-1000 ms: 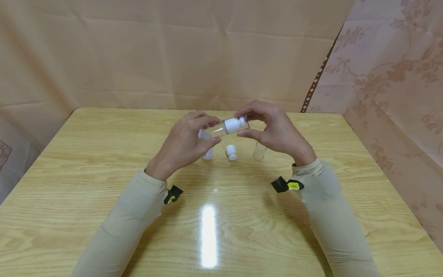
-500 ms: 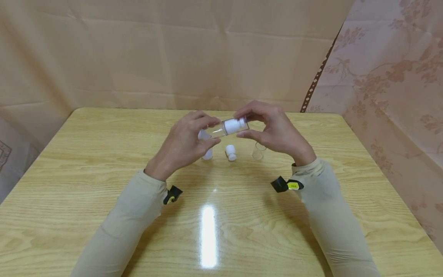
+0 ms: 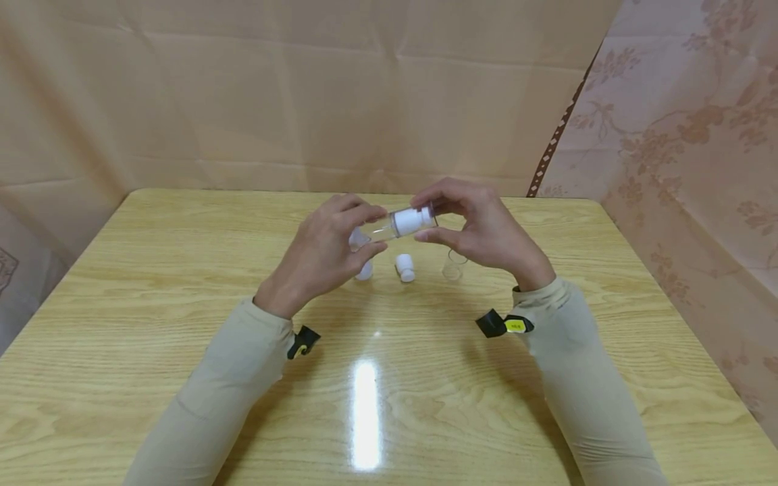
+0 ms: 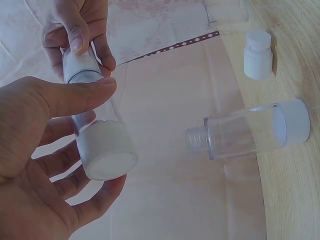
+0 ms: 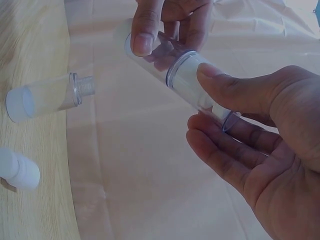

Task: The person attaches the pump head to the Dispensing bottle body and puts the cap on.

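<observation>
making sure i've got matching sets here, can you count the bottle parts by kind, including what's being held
Bottles: 2 (held bottle, standing bottle)
White tops: 2 (covered white top, loose white top)
Clear caps: 2 (held clear cap, loose clear cap)
Total: 6

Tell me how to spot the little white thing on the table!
On the wood-patterned table, look just below the held bottle in the head view. Between a standing clear bottle and a clear cover is the little white thing. It alone is white all over; both neighbours have see-through walls.
</observation>
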A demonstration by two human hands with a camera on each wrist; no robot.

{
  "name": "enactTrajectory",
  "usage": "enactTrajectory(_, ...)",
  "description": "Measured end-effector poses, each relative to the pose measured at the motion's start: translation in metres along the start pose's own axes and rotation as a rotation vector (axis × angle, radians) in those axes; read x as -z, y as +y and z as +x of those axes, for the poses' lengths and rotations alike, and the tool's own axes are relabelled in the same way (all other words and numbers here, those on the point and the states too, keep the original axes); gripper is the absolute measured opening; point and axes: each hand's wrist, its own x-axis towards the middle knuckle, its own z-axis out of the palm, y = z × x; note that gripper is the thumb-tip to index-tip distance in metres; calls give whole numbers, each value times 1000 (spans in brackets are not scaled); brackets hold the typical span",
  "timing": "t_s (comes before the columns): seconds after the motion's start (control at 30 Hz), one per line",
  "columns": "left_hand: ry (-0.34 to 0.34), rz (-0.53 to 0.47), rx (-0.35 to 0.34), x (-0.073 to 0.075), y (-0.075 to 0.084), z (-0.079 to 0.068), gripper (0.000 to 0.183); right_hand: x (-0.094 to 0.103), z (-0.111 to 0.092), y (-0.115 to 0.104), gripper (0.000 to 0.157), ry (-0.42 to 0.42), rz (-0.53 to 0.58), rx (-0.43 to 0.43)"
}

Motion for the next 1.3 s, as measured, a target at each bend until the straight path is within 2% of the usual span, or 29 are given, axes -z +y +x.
enactTrajectory(0.43, 12, 100, -59, -1, 4, -1, 38, 0, -1, -2, 35, 5, -1, -38)
enactTrajectory(1.3, 29, 141, -55, -4, 4, -2, 38, -5, 0, -2, 31, -7, -18, -104)
